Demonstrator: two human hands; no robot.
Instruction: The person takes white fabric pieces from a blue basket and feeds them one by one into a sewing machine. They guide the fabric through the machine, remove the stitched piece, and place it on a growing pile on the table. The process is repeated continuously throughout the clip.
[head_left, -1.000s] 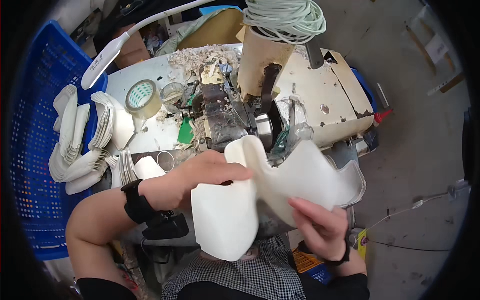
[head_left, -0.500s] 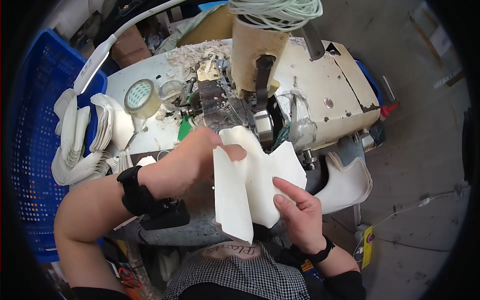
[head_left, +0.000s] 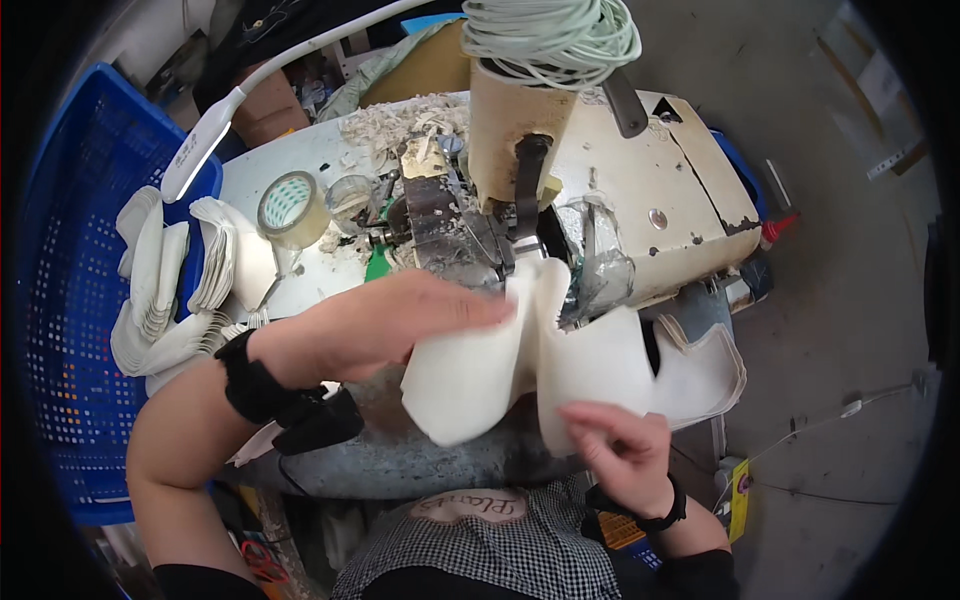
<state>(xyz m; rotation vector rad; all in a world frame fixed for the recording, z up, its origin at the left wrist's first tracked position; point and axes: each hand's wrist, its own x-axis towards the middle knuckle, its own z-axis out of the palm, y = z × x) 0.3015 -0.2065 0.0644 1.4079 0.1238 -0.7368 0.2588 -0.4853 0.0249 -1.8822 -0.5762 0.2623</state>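
A white, leather-like cut piece (head_left: 470, 385) stands bent in the middle, its narrow far end at the metal working part of a worn cream machine (head_left: 515, 130). My left hand (head_left: 415, 318) lies over the piece's left half, fingers stretched out and slightly blurred. At the lower right edge, my right hand (head_left: 628, 450) has curled fingers, with index finger and thumb at the rim of the piece. The fingers' underside is hidden. Just right of the machine's working part sits a crumpled clear plastic wrap (head_left: 598, 262).
Stacked white pieces (head_left: 705, 375) lie at the right, more white pieces (head_left: 155, 270) at the left beside a blue basket (head_left: 75, 400). A tape roll (head_left: 292, 208), white scraps (head_left: 405, 122) and a lamp arm (head_left: 205, 145) are on or above the table. Coiled pale cord (head_left: 550, 40) tops the machine.
The white piece has moved from my raised hands up against the machine and spread wider. My left hand has gone from gripping its upper edge to lying flat; my right has shifted slightly lower.
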